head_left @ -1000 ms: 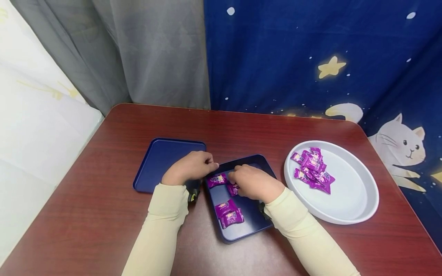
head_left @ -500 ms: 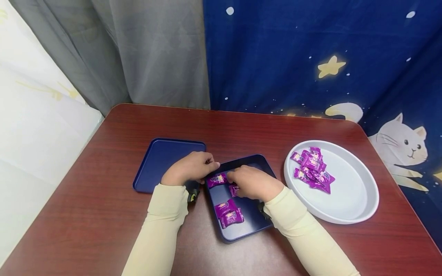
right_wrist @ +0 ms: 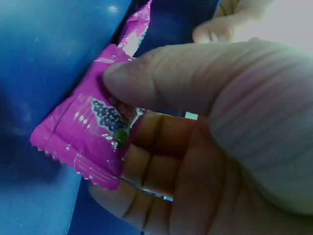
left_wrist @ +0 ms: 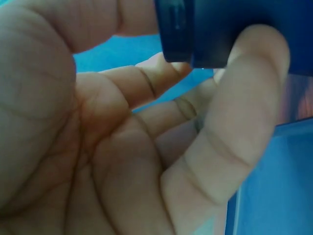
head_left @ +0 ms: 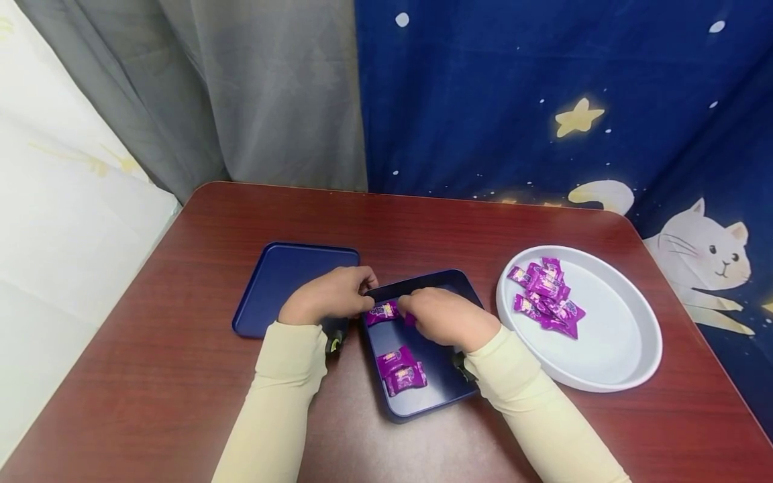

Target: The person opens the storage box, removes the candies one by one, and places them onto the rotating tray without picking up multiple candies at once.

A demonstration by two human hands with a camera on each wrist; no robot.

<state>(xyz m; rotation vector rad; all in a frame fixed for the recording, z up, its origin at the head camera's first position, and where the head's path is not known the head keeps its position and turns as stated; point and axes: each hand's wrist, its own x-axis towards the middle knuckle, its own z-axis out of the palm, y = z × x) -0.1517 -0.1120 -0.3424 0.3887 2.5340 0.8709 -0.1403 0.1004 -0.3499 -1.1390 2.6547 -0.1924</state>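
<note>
A navy box (head_left: 441, 365) lies slightly turned at the middle of the table, with purple-wrapped candies in it. My left hand (head_left: 332, 293) grips the rim near its far left corner; in the left wrist view, a fingertip presses against the blue side wall (left_wrist: 210, 34). Inside the box my right hand (head_left: 447, 316) pinches a candy (right_wrist: 83, 132) printed with dark berries, thumb on top and fingers underneath. Just beyond it sits another candy (head_left: 382, 312) along the far left side. Two more candies, one (head_left: 395, 361) overlapping the other (head_left: 407, 380), lie at the near left.
Left of the box lies a flat navy lid (head_left: 272, 288), partly covered by my left hand. On the right stands a round white tray (head_left: 610, 335) holding a pile of purple candies (head_left: 549, 295). Grey and dark blue curtains (head_left: 459, 100) hang behind the table.
The candy under my right fingers has gone mostly out of sight in the head view. My left hand has shifted slightly left, and the far left candy slightly right.
</note>
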